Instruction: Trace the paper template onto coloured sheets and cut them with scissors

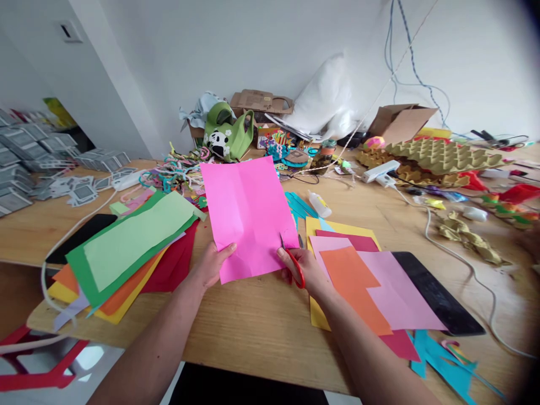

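Note:
A bright pink sheet of paper [253, 214] is held up over the table, with faint creases running down it. My left hand [213, 263] pinches its lower left edge, thumb in front. At the lower right corner my right hand [301, 269] holds red-handled scissors [300, 275] and also touches the sheet, its thumb over the paper. The scissor blades lie against the front of the pink sheet, pointing up.
Coloured papers topped by light green [139, 239] lie left; pink and orange sheets [352, 281] lie right beside a black slab [439, 292]. Behind are a glue bottle [319, 204], pipe cleaners [172, 171], a green bag [230, 135] and egg trays [447, 154]. A white cable [459, 253] crosses the right side.

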### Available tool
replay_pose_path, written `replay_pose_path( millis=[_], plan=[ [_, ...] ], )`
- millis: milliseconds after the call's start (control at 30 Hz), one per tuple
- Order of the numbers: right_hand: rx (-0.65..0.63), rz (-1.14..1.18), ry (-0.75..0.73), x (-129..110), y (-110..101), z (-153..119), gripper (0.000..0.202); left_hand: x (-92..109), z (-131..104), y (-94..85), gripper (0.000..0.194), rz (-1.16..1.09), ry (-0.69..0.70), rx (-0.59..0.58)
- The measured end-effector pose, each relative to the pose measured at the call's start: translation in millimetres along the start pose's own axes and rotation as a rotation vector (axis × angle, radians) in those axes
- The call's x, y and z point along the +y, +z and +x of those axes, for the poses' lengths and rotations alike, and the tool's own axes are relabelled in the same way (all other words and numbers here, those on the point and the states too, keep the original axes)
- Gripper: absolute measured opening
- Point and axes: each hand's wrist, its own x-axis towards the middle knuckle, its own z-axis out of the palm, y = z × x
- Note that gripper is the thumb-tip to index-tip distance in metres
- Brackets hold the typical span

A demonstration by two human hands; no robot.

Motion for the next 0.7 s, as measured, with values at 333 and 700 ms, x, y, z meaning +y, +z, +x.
replay_pose_path(
  millis=[333,700],
  plan=[
    [0.033,-0.038,-0.023,-1.0,1.0,-1.1,0.057,2.0,-1.5,-0.2,0.059,-0.018,-0.027,-0.007],
    [0.093,-0.055,-0.022,-2.6,4.5,-4.4,0.058,2.4,-1.3,0.7,0.063,-0.024,-0.026,-0.004]
  ],
)
